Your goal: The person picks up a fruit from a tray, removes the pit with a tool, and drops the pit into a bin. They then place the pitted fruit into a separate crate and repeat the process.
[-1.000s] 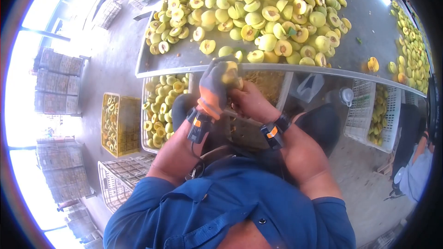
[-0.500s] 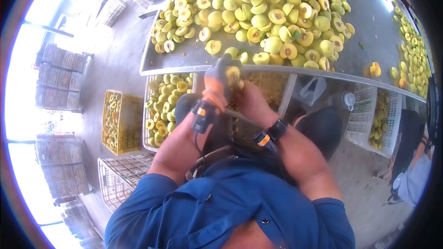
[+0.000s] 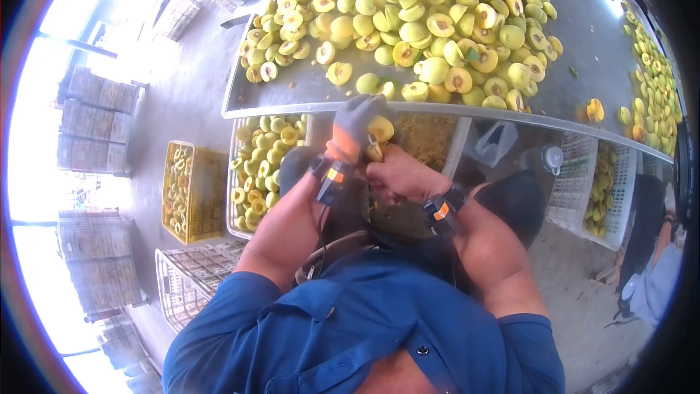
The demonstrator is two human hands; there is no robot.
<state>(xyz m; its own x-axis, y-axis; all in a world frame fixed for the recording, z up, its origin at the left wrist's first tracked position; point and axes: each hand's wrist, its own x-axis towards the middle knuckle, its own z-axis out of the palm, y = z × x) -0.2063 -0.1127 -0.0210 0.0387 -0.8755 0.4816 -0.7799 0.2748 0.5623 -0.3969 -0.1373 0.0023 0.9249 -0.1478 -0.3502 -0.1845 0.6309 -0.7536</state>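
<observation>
My left hand [image 3: 355, 128], in a grey and orange glove, is closed round a yellow peach half [image 3: 380, 129] just below the table's front edge. Close below it, my bare right hand [image 3: 401, 175] is curled into a grip. A small, narrow piece [image 3: 374, 152] shows between the peach half and the right fingers; whether it is a tool's tip cannot be made out. Beyond the hands, a big heap of cut yellow-green peaches [image 3: 412, 31], many with brown stones showing, lies on the metal table [image 3: 306, 95].
Under the table, a white crate [image 3: 230, 208] of peach halves stands at left, and a bin with brown bits [image 3: 423, 138] sits below my hands. A yellow crate [image 3: 206, 197] stands farther left. At right are another white crate [image 3: 569, 182] and a person's sleeve [image 3: 660, 288].
My right hand has moved slightly down and right, its wrist turning. My left hand has shifted a little right, with the peach half now showing more clearly.
</observation>
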